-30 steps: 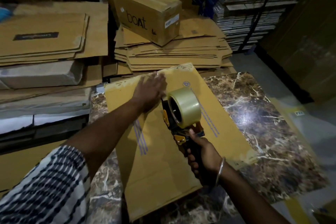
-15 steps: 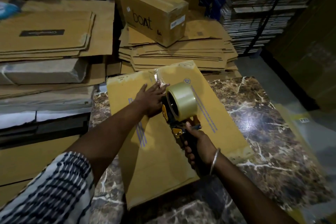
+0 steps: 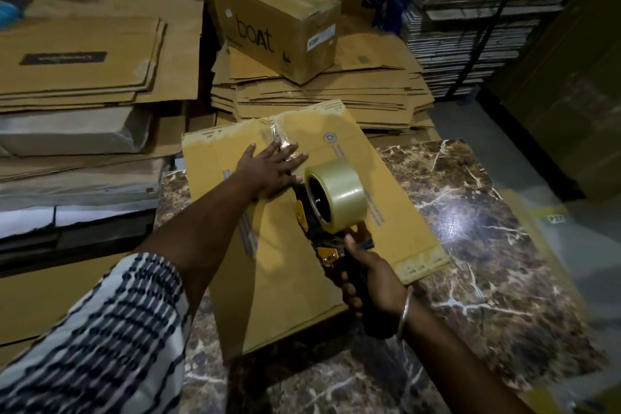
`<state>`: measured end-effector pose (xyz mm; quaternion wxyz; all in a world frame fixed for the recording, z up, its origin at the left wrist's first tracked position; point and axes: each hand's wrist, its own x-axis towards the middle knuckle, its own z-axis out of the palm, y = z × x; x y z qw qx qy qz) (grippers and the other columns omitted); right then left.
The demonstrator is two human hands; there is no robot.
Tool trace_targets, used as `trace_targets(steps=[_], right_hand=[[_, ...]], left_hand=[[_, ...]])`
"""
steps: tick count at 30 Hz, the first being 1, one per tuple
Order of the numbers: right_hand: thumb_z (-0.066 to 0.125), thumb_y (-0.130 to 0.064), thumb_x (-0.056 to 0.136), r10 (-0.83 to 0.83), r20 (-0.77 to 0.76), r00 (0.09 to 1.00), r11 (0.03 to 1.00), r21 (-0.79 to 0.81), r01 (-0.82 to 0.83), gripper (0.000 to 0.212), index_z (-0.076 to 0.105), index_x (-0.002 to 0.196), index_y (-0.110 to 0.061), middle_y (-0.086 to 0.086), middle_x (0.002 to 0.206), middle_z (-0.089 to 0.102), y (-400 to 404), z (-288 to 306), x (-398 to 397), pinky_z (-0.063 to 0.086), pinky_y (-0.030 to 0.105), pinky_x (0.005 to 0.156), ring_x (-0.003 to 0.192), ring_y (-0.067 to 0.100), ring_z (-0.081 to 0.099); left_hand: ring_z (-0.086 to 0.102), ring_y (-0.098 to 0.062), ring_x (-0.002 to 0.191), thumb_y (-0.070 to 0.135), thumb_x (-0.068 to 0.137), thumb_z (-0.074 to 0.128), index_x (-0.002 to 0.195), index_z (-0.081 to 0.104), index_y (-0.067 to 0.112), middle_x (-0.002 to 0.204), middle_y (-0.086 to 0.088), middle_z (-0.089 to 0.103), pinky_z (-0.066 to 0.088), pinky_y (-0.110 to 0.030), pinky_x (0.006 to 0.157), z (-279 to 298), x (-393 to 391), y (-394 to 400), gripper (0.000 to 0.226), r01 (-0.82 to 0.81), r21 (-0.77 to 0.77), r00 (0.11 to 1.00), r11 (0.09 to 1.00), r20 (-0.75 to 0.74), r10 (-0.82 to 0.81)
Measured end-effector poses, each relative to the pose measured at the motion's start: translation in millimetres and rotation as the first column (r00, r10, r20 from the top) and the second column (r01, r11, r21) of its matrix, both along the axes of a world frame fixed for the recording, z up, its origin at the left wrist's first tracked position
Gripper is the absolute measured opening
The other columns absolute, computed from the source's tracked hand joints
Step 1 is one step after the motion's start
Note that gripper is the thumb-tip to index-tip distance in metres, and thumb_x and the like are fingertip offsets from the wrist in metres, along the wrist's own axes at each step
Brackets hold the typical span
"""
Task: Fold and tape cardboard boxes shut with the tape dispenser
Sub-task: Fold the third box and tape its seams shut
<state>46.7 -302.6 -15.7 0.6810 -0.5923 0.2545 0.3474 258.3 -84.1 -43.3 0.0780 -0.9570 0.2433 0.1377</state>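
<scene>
A yellow-brown cardboard box (image 3: pixel 396 222) lies on the marble table (image 3: pixel 487 245), its top seam running away from me. Clear tape (image 3: pixel 280 134) covers the far end of that seam. My left hand (image 3: pixel 272 168) presses flat on the box over the tape, fingers straight. My right hand (image 3: pixel 373 282) grips the black handle of the tape dispenser (image 3: pixel 331 212), whose clear roll stands on the box just right of the left hand. The dispenser's blade end is hidden behind the roll and the left hand.
A taped box marked "boAt" (image 3: pixel 272 20) sits on a stack of flattened cartons (image 3: pixel 322 91) behind the table. More flat cardboard (image 3: pixel 84 57) is piled at the left. Banded stacks of sheets (image 3: pixel 470 20) stand at the back right. Floor lies to the right.
The dispenser has been pulled toward me along the seam, leaving tape at the far end. My left hand has opened flat and now presses on the laid tape.
</scene>
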Motion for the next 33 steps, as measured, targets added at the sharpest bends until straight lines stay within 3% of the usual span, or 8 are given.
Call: trace_targets(steps=[5, 10, 15, 24, 33], right_hand=[[0.052, -0.078, 0.079, -0.022, 0.029, 0.999, 1.000, -0.019, 0.023, 0.065, 0.047, 0.061, -0.016, 0.003, 0.054, 0.037, 0, -2, -3, 0.021, 0.024, 0.042, 0.040, 0.018, 0.027], [0.056, -0.077, 0.073, -0.047, 0.043, 0.998, 0.999, -0.017, 0.047, 0.063, 0.047, 0.060, -0.016, 0.002, 0.053, 0.036, 1, -5, -8, 0.020, 0.024, 0.042, 0.041, 0.018, 0.025], [0.054, -0.073, 0.082, -0.030, 0.011, 0.999, 1.000, -0.005, 0.031, 0.062, 0.047, 0.060, -0.015, 0.003, 0.054, 0.036, 0, -3, -3, 0.022, 0.025, 0.041, 0.041, 0.018, 0.026], [0.046, -0.072, 0.089, 0.025, 0.049, 0.999, 0.999, -0.041, -0.023, 0.066, 0.047, 0.056, -0.015, 0.001, 0.051, 0.037, 7, 14, 41, 0.022, 0.026, 0.045, 0.040, 0.018, 0.029], [0.053, -0.069, 0.085, -0.058, 0.039, 0.998, 0.998, -0.036, 0.059, 0.059, 0.051, 0.072, -0.012, -0.001, 0.053, 0.041, -9, 9, 2, 0.025, 0.021, 0.040, 0.037, 0.013, 0.033]], left_hand=[[-0.009, -0.022, 0.154, 0.054, 0.104, 0.019, 0.156, -0.011, 0.042, 0.166, 0.010, -0.014, 0.008, -0.060, 0.119, 6, -15, -12, 0.061, -0.071, -0.019, 0.997, 0.997, 0.027, 0.072], [-0.008, -0.020, 0.154, 0.042, 0.105, 0.035, 0.159, 0.012, 0.033, 0.168, 0.011, -0.003, 0.007, -0.055, 0.122, -5, -55, -13, 0.060, 0.001, -0.084, 1.000, 0.997, -0.028, -0.004], [-0.015, -0.019, 0.153, 0.047, 0.106, 0.029, 0.159, 0.002, 0.038, 0.166, 0.014, -0.013, 0.004, -0.057, 0.122, 2, -58, -16, 0.060, -0.067, 0.000, 0.994, 0.998, -0.082, 0.067], [-0.013, -0.020, 0.154, 0.045, 0.107, 0.028, 0.159, 0.006, 0.034, 0.166, 0.012, -0.016, 0.006, -0.062, 0.120, 6, -17, -13, 0.058, -0.078, 0.086, 0.991, 0.993, -0.100, 0.086], [-0.010, -0.022, 0.154, 0.061, 0.102, 0.018, 0.155, -0.010, 0.044, 0.164, 0.017, -0.021, 0.008, -0.070, 0.115, -6, -15, -11, 0.062, -0.079, 0.014, 0.994, 0.997, -0.073, 0.080]])
